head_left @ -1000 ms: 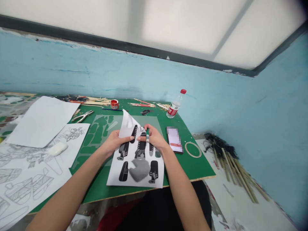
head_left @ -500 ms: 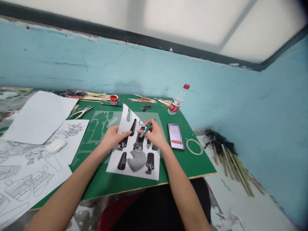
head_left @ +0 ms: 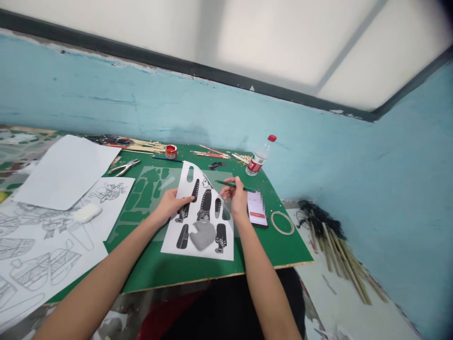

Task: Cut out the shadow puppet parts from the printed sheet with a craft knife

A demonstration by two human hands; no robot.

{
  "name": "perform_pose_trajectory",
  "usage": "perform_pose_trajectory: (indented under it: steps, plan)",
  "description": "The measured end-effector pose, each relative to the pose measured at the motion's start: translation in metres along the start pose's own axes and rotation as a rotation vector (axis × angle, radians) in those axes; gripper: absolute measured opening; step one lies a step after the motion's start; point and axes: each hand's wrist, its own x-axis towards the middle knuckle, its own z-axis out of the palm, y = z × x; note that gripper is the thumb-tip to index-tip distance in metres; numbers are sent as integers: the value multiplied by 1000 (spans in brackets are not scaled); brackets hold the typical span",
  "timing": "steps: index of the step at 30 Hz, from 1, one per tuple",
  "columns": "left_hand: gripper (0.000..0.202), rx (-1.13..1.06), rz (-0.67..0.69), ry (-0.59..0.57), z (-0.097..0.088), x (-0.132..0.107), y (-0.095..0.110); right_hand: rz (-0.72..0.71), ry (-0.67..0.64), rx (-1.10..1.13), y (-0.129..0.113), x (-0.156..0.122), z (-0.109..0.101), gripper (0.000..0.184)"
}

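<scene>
My left hand (head_left: 172,204) grips the left edge of a printed paper sheet (head_left: 170,246), its thumb lying on top. Black and grey puppet-like figure parts are printed on the sheet, and it has cut-out holes near the top left and the right edge. Its upper right edge curls up. Beside that edge, my right hand (head_left: 238,196) is raised, closed on a slim green pen-shaped tool (head_left: 226,182) that points left. I cannot make out its tip. Beneath the sheet lies a translucent sheet with cut-out shapes (head_left: 130,212) on the green table (head_left: 155,274).
To the left are line drawings (head_left: 46,264), a blank paper (head_left: 67,174), a white case (head_left: 87,213) and pliers (head_left: 124,167). A red paint jar (head_left: 171,151) and thin sticks stand behind. At right are a bottle (head_left: 256,163), a phone (head_left: 257,212) and a ring (head_left: 283,223).
My right hand has lifted off the sheet and moved right, turning the green tool so it points left. My left hand still holds the sheet. The view has shifted slightly.
</scene>
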Motion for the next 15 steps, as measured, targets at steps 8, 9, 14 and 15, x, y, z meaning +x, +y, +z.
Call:
perform_pose_trajectory:
  steps: [8, 9, 14, 15]
  plan:
    - [23, -63, -6, 5, 7, -3, 2, 24, -67, -47, 4, -6, 11, 73]
    - [24, -73, -14, 5, 8, -3, 3, 21, -61, -55, 6, -8, 13, 73]
    - [25, -103, -50, 17, 9, -3, 5, 18, -17, -52, 9, -12, 18, 74]
    - [24, -105, -54, 21, 9, -3, 5, 25, -18, -47, 9, -13, 19, 73]
